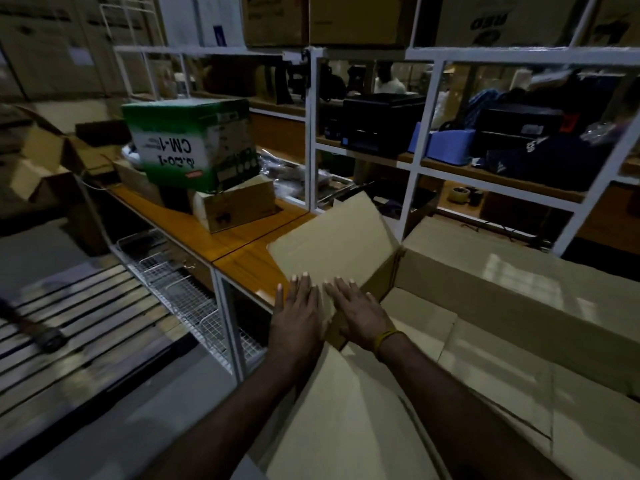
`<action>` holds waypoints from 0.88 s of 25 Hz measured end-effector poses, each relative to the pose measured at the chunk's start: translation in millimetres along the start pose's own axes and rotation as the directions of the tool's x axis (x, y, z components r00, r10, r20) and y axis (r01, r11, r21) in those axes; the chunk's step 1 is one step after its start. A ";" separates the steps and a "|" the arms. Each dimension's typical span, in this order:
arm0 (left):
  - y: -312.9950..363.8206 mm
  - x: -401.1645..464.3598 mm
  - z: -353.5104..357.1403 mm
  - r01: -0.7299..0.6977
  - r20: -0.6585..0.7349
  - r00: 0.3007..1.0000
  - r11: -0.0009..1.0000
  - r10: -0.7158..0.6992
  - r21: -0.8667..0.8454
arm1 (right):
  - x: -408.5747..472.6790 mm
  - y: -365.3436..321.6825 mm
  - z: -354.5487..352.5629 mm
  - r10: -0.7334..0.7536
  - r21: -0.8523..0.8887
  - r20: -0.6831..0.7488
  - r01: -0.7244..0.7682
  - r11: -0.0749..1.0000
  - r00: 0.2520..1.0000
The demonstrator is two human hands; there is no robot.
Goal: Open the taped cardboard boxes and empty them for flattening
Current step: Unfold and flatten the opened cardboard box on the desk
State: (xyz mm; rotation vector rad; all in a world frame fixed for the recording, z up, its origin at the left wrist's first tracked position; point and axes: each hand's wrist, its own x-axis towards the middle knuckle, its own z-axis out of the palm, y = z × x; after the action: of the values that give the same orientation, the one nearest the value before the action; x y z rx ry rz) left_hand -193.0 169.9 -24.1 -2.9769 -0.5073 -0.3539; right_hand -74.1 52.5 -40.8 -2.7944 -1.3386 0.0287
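— Where was the box?
— The open cardboard box (485,341) filled the lower right. Left hand (298,317) and right hand (360,313) pressed flat, fingers straight, on its end flap (332,240).
— Beyond?
— A green box (194,143), upper left.

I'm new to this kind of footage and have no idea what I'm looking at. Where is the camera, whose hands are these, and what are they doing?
There is no machine here. The one picture comes from a camera worn on a person's head, looking forward and down. The left hand and right hand lie flat, fingers straight, pressing on a side flap of a large open cardboard box. Nothing is gripped. The box inside looks bare. Behind it, a wooden tabletop carries a green and white box stacked on smaller cartons. White shelving beyond holds dark equipment, too dim to name.
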 end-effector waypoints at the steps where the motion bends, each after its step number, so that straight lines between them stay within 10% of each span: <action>1: 0.5 -0.5 2.6 0.003 0.036 0.999 1.000 -0.003 -0.017 | 0.6 2.1 2.9 0.018 0.018 0.011 -0.019 1.000 1.000; 22: 2.2 19.5 35.5 0.001 0.162 0.986 0.952 0.051 -0.305 | 8.9 -2.7 12.9 0.187 0.077 -0.040 -0.184 0.980 0.982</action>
State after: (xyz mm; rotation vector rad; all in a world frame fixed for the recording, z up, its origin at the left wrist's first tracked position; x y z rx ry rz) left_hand -166.9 178.8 -53.9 -3.3301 -0.4674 -0.1939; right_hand -71.1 61.5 -53.5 -2.8293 -1.0412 0.0178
